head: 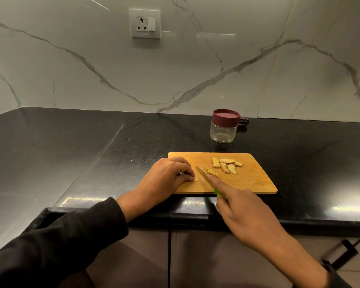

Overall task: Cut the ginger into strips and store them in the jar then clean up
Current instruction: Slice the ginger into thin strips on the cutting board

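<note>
A wooden cutting board (pixel 252 183) lies on the black counter near its front edge. Several ginger slices (pixel 227 165) sit at the board's back middle, and a small heap of thin ginger strips (pixel 212 172) lies just in front of them. My left hand (pixel 166 177) pins a small ginger piece (pixel 195 179) at the board's left end with its fingertips. My right hand (pixel 243 213) grips a green-handled knife (pixel 204 175), index finger along the blade's spine, with the blade between the pinned piece and the strips. A clear jar (pixel 223 132) with a maroon lid on stands behind the board.
A dark patterned cloth (pixel 243 122) lies behind the jar against the marble wall. A wall socket (pixel 145 23) is set above the counter. Cabinet doors with a black handle (pixel 339 256) are below the counter edge.
</note>
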Demonstrator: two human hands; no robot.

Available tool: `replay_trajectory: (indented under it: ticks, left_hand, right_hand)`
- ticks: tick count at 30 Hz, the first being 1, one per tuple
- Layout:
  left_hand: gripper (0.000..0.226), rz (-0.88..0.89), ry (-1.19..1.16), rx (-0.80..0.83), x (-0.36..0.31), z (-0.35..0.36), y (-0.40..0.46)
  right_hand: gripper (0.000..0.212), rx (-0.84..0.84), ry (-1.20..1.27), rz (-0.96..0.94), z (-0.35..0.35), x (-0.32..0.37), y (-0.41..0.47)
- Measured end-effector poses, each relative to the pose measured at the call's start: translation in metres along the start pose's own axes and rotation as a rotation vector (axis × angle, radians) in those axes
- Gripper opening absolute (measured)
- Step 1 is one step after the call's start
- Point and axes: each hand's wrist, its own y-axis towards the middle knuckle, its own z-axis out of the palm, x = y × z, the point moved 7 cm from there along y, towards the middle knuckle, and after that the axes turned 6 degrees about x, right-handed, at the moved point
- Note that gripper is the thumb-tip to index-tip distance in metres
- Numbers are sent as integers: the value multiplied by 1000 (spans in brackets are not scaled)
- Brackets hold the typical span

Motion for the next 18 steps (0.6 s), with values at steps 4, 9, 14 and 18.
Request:
replay_trajectory:
  ticks: [4,9,14,18]
  left_hand:
    - [9,-3,0,0,-1,-1,0]
    - [9,-2,3,-14,-2,-1,0]
    - [8,-5,-3,-25,0,0,-1]
    - [7,-23,-12,-22,1,0,-1]
  right_hand:
    - [54,2,-4,-16,2,8,4]
    - [54,17,-21,-8,4,15,10]
    - [55,27,-49,16,3,20,14]
    - [56,22,-44,16,5,21,5]
